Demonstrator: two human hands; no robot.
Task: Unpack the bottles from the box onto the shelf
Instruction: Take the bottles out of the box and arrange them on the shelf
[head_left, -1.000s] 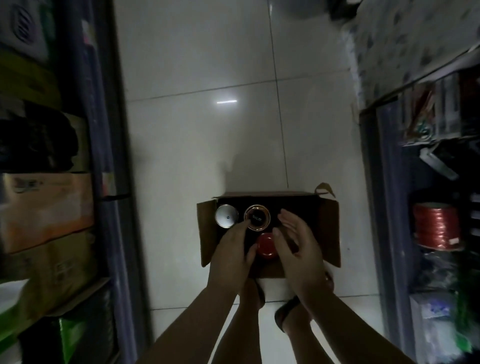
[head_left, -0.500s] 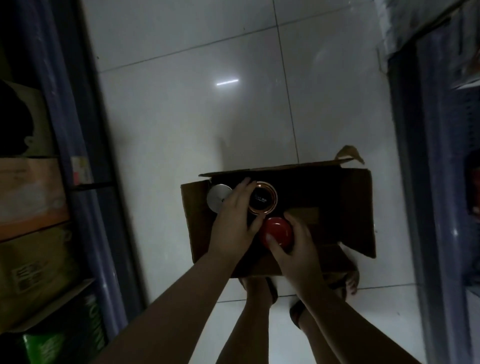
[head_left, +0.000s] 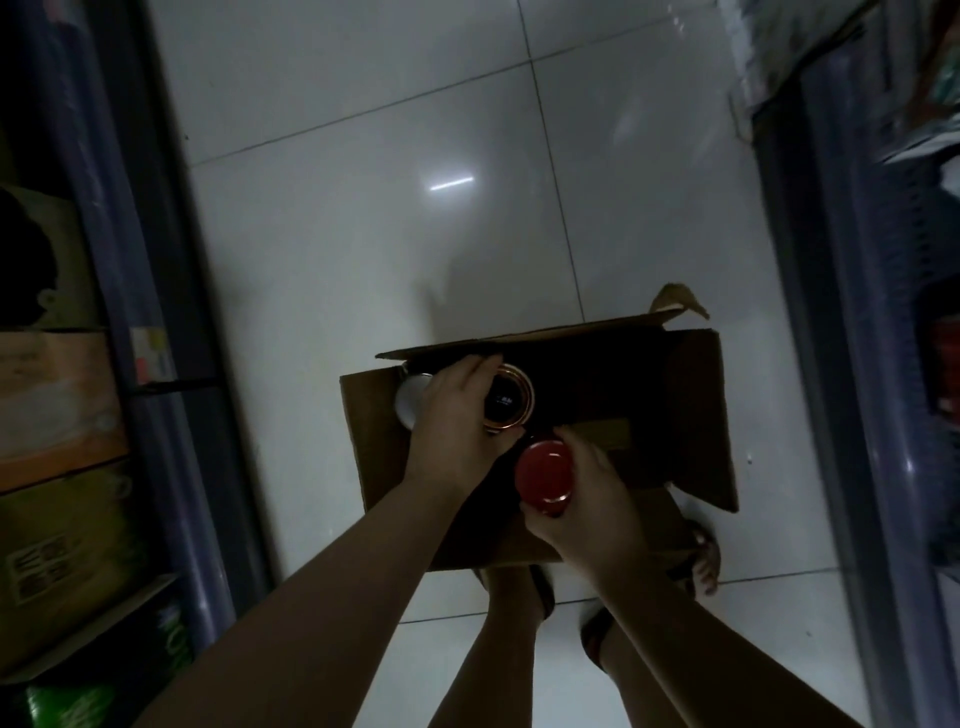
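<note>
An open brown cardboard box (head_left: 691, 415) stands on the pale tiled floor (head_left: 363, 208) in a dim aisle, its flaps folded outward and its interior mostly dark. Three bottles show by their tops in the box's left half. A bottle with a black cap ringed in copper (head_left: 511, 400) sits near the far left corner, and just beside it on the left a bottle with a flat silver cap (head_left: 410, 400) stands against the left wall. Toward the near edge is a bottle with a round glossy red cap (head_left: 543, 470).

The left hand (head_left: 457, 426) reaches into the box and curls round the copper-ringed bottle, fingers over its far side and thumb at its near rim, partly covering the silver cap. The right hand (head_left: 592, 499) wraps round the red-capped bottle below the cap, thumb on the near side. Both bottles are inside the box.

Dark shelving with blue uprights (head_left: 135, 260) runs along the left edge of the aisle, stacked with cartons (head_left: 57, 405); more shelving (head_left: 841, 364) lines the right. Two sandalled feet (head_left: 704, 558) show below the box's near edge.
</note>
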